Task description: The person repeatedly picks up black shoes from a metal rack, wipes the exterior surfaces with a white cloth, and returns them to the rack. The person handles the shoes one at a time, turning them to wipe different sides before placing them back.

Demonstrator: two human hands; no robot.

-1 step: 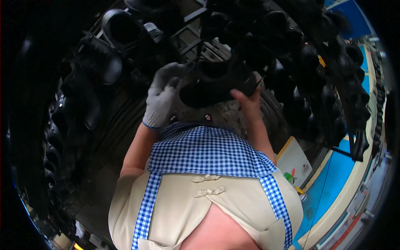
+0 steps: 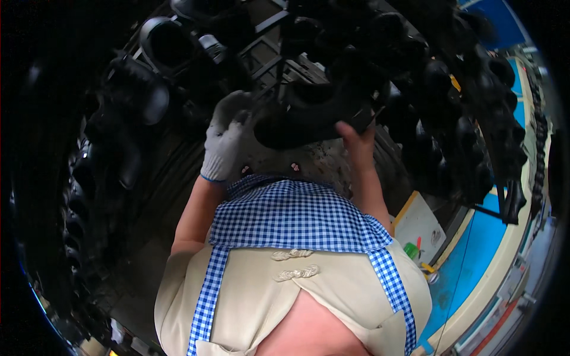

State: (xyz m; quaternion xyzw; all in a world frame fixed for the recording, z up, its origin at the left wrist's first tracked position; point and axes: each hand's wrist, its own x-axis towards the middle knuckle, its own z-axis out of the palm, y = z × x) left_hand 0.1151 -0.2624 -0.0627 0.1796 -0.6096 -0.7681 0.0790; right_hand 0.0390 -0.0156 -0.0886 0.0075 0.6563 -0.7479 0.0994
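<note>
Gloved left hand [image 2: 224, 142] grips the heel end of a black shoe [image 2: 309, 113]; bare right hand [image 2: 356, 139] closes on its toe end. Shoe held at chest height before the rack of black shoes [image 2: 451, 107]. Judgement: both grips should stay firm, with the shoe kept level.

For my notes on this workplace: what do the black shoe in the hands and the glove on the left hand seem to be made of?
The black shoe looks like moulded rubber or soft plastic: one even black piece with a dull sheen and no visible seams, though leather cannot be excluded. The glove on the left hand looks like knitted cotton or similar yarn: matt grey-white, a ribbed texture and a blue-edged cuff. The right hand is bare.
</note>
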